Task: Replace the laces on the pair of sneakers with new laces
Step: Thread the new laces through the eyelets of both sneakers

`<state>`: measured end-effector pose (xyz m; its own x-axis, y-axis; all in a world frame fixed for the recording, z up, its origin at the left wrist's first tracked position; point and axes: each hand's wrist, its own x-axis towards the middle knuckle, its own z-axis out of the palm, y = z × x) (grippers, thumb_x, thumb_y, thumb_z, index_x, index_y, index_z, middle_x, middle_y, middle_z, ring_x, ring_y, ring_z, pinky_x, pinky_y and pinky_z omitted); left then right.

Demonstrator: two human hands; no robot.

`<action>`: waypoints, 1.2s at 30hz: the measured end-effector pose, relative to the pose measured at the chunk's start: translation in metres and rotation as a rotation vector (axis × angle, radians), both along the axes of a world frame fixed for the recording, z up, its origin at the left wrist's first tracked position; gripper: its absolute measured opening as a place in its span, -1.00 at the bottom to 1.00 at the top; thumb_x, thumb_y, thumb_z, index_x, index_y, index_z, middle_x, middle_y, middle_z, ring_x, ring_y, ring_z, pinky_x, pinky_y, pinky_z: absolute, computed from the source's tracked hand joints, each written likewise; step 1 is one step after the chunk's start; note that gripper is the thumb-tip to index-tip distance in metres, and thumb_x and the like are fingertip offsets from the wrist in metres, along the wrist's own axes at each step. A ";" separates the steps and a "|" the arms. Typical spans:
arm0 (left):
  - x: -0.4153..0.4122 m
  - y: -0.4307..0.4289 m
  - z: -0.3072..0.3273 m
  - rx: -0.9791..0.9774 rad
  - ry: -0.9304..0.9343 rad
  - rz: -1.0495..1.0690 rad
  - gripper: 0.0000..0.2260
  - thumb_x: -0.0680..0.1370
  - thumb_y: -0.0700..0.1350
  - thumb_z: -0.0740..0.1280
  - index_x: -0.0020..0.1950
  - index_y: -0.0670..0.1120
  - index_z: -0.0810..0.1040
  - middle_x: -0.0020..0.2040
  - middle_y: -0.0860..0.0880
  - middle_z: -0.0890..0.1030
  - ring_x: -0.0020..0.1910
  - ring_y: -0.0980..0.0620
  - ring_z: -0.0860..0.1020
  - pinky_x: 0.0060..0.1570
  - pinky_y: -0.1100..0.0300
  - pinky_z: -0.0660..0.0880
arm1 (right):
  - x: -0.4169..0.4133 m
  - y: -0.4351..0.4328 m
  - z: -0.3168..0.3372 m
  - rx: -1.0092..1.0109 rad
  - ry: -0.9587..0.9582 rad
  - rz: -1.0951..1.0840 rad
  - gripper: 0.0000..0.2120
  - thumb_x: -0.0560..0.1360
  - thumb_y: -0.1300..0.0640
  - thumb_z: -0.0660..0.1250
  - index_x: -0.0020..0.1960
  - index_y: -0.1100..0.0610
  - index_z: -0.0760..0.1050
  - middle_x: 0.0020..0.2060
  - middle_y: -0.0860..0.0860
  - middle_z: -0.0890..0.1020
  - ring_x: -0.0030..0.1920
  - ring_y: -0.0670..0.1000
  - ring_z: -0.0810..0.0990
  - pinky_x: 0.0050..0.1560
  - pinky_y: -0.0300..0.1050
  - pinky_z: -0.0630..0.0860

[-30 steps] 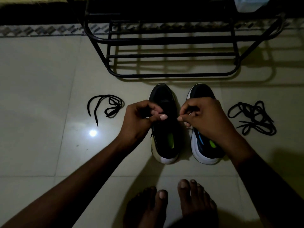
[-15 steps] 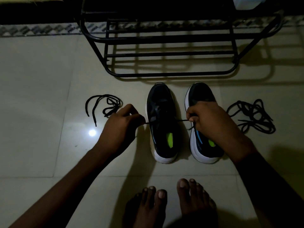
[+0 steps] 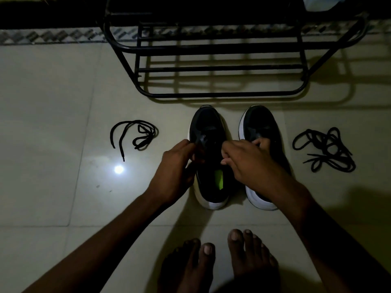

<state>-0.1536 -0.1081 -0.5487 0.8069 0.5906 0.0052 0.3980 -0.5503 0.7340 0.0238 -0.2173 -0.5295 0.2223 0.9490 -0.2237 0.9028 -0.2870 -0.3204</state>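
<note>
On the tiled floor [image 3: 53,102], before a black metal shoe rack [image 3: 222,94]: one pair of dark sneakers with white soles, standing side by side and just apart.

- Left sneaker [image 3: 211,132]: item being worked on. It stands upright on its sole, toe toward the rack and heel toward the person's bare feet [image 3: 249,254]. Its long axis runs straight away from the person. A green insole tag shows in the opening.
- Right sneaker [image 3: 262,123]: same heading, parallel to the left one.
- Left hand [image 3: 175,172]: its fingers are curled in a pinch at the left edge of the left sneaker's throat.
- Right hand [image 3: 249,163]: its fingers are curled in a pinch at the throat's right edge, one digit reaching over the right sneaker.
- Lace: probably what both hands are pinching, though it is too dark to make out.
- Loose black lace bundle [image 3: 135,134]: well to the left.
- Tangled lace heap [image 3: 325,149]: well to the right.

Step, as judged: threading the eyelets of the left sneaker.

Handling advice:
- Keep both ends equal in length.
- Draw each crossing snug and untwisted.
- Feed the tips through opposite eyelets in turn.
- Steady the shoe so it does not skid on the smooth tile.
</note>
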 end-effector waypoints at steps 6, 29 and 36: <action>-0.008 0.009 -0.001 0.078 0.072 0.011 -0.82 0.49 -0.42 0.40 -0.02 -0.18 0.68 -0.10 -0.08 0.56 -0.17 0.00 0.58 -0.19 0.01 0.57 | 0.015 -0.002 0.002 -0.002 -0.025 -0.032 -0.73 0.52 0.23 0.33 -0.10 -0.06 0.28 -0.14 -0.11 0.41 0.03 0.08 0.50 -0.02 -0.01 0.10; 0.012 -0.004 0.013 -0.623 -0.345 0.291 -0.92 0.56 -0.25 0.44 -0.09 -0.26 0.67 -0.11 -0.19 0.70 -0.10 -0.13 0.67 -0.03 0.10 0.57 | -0.008 -0.002 -0.008 0.419 1.319 -0.748 -0.86 0.45 0.17 0.45 -0.04 0.23 0.67 -0.09 0.15 0.74 -0.04 0.11 0.71 -0.10 -0.09 0.57; 0.013 0.003 0.006 -0.179 -0.257 -0.015 -0.85 0.52 -0.36 0.43 0.01 -0.18 0.72 0.03 -0.03 0.63 0.06 0.06 0.63 0.03 0.17 0.58 | -0.010 -0.001 -0.015 0.424 1.048 -0.692 -0.79 0.51 0.40 0.40 0.03 0.14 0.67 -0.13 0.06 0.72 -0.26 -0.19 0.67 -0.30 -0.34 0.50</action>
<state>-0.1408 -0.1048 -0.5430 0.8010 0.5889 0.1075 0.1796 -0.4076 0.8953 0.0142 -0.2180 -0.5446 0.5900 0.7491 -0.3013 -0.1163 -0.2904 -0.9498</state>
